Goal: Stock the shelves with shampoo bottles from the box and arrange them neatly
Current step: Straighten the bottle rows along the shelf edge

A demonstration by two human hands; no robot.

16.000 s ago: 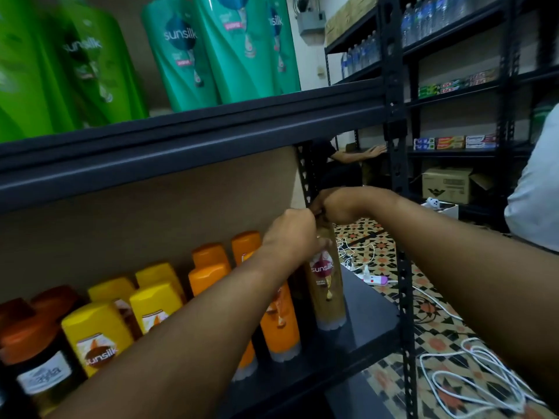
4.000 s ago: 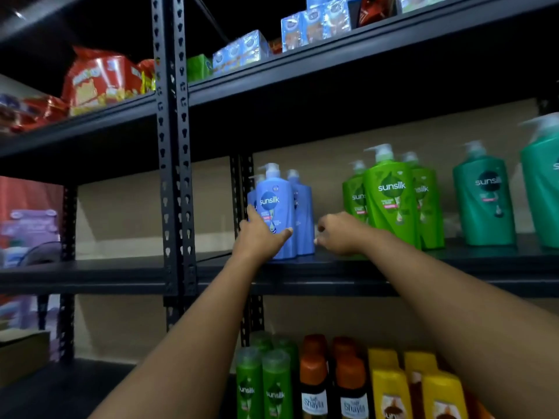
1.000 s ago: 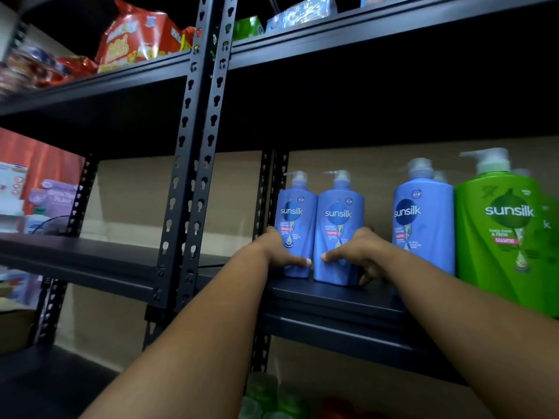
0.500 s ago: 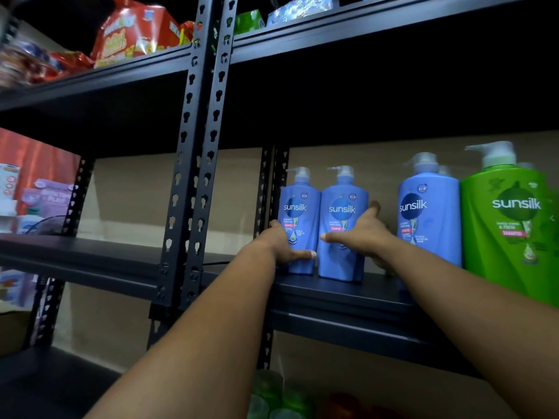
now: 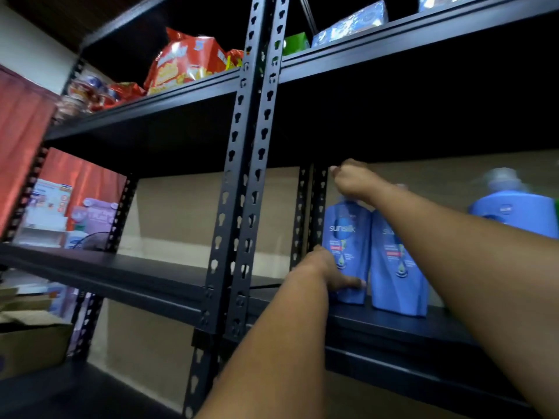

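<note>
Two blue Sunsilk pump bottles stand side by side at the left end of the black middle shelf (image 5: pixel 393 328). My left hand (image 5: pixel 329 272) holds the base of the left blue bottle (image 5: pixel 348 237), thumb across its front. My right hand (image 5: pixel 352 178) is curled over that bottle's top, covering the pump head. The second blue bottle (image 5: pixel 396 267) stands right next to it, partly behind my right forearm. A third blue bottle (image 5: pixel 514 213) stands further right, blurred.
Double black uprights (image 5: pixel 242 192) stand just left of the bottles. The shelf above carries red snack bags (image 5: pixel 184 63) and blue packs (image 5: pixel 351 22). A cardboard box (image 5: pixel 30 346) sits low at the left. The left bay's middle shelf (image 5: pixel 106 273) is bare in front.
My right hand has risen from the second bottle's front to the top of the left bottle. My left hand stays at that bottle's base. The view has swung left.
</note>
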